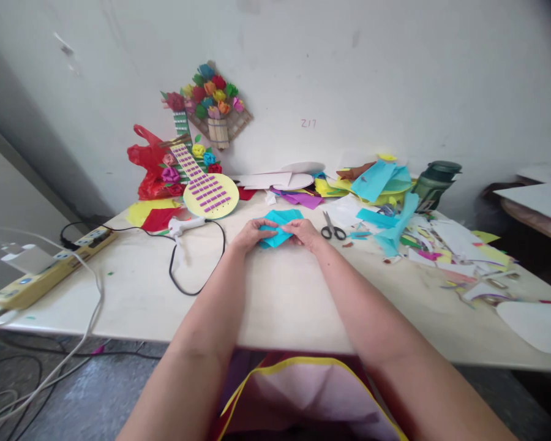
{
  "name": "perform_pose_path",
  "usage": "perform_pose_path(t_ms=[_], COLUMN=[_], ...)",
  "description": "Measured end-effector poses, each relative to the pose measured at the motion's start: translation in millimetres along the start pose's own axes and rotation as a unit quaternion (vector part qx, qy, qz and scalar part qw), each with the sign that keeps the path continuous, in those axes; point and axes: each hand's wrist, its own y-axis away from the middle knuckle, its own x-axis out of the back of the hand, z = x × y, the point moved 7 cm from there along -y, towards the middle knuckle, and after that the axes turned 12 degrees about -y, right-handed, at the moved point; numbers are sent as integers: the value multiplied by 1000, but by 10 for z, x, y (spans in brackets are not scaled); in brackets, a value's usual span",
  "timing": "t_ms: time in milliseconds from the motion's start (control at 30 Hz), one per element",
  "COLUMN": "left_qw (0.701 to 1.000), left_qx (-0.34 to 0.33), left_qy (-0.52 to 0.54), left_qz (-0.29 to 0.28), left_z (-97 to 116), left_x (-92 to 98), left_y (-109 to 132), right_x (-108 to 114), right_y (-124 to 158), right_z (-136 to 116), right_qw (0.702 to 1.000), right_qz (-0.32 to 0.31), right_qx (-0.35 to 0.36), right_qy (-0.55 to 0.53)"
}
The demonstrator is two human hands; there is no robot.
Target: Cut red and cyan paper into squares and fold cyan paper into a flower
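Note:
A piece of blue crepe paper is held between my two hands over the middle of the table. My left hand is closed on its left side, thumb and fingers pinching it. On the right side, my right hand grips the same sheet, with the thumb on top and the other fingers partly hidden beneath. Just right of my right hand lie dark-handled scissors, their blades pointing away. To the left of my left hand, a white glue gun rests on the table with its black cord looped.
A paper guitar and a flower craft lean at the back. Paper scraps cover the right side, below a green bottle. At left lies a power strip with cables hanging over the table edge.

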Motion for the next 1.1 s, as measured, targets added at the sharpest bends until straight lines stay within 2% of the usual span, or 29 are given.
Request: perform_pose_path(t_ms=[367,700,900,1100], left_qw=[999,999,999,998], left_qx=[-16,-31,-12,13], left_qy=[28,30,26,68], left_qz=[-11,20,-17,-14], left_z=[18,0,-49,-40], left_x=[3,63,15,21], left_y=[6,-29,-41,-26], right_x=[-13,-52,-50,-33], right_y=[-27,-6,5,-8], right_z=[28,11,-6,3], right_qw=[1000,1000,999,998], right_qz=[4,-19,-16,-17], right_qx=[3,13,11,21], right_qy=[-20,-16,-33,-56])
